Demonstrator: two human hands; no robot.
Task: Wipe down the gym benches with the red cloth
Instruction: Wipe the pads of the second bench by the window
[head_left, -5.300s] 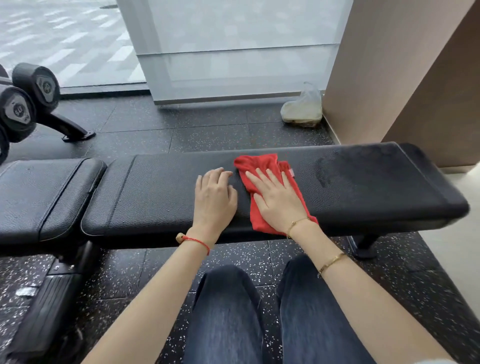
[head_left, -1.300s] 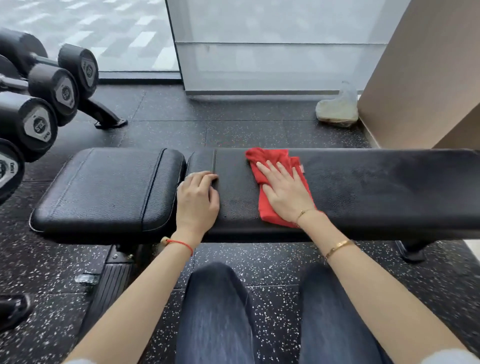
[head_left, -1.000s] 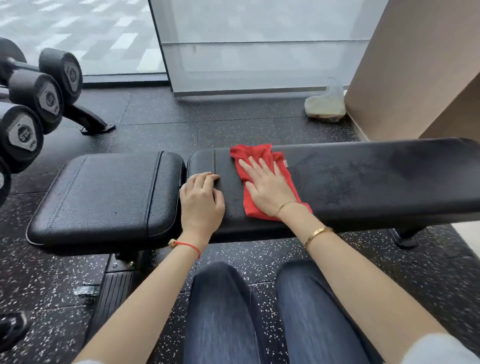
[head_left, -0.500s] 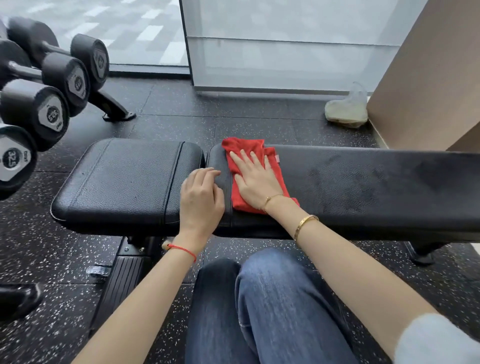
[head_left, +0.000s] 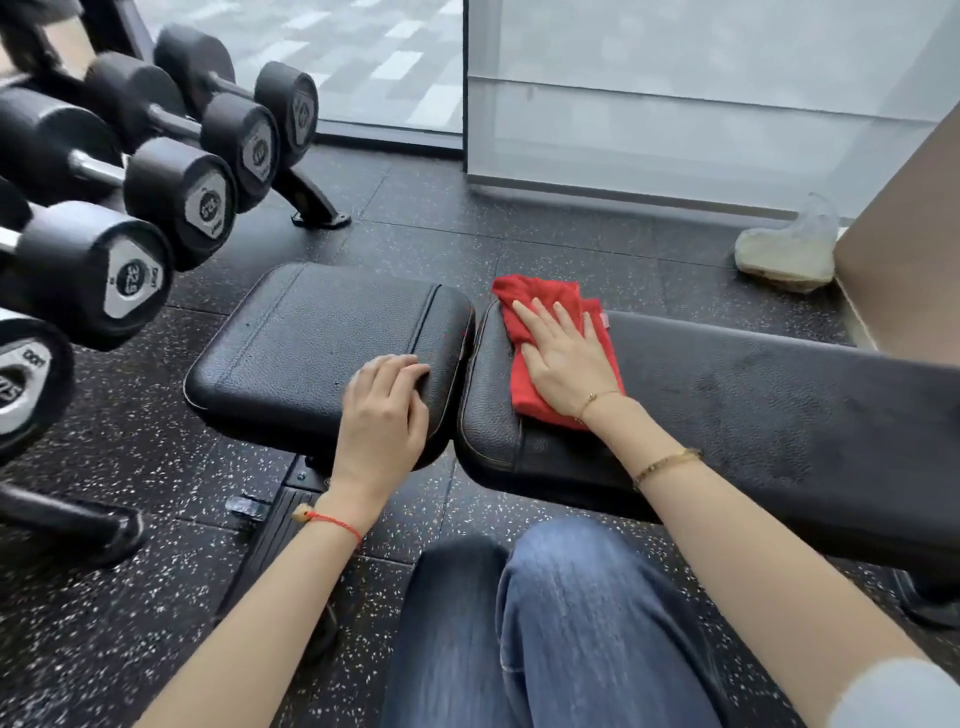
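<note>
While the right hand lies flat with fingers spread wide on the red cloth, pressing it down rather than gripping it, the cloth sits at the left end of the long black pad of the counter, close to the gap that parts this pad from the shorter seat pad. The cloth is bright red, soft and rumpled, folded into a rough oblong; its far edge bunches up beyond the fingertips, its near edge shows past the wrist toward the pad's front side, and a small pale tag peeks from its right edge. The left hand rests palm down on the right part of the seat pad, fingers loosely curled, holding nothing. A red string bracelet circles the left wrist, and thin gold bracelets the right forearm. Both pads are black with a grained, leather-like surface and stitched seams. Dumbbells on a rack fill the left side, above the speckled dark floor. Legs in blue jeans show at the bottom.
</note>
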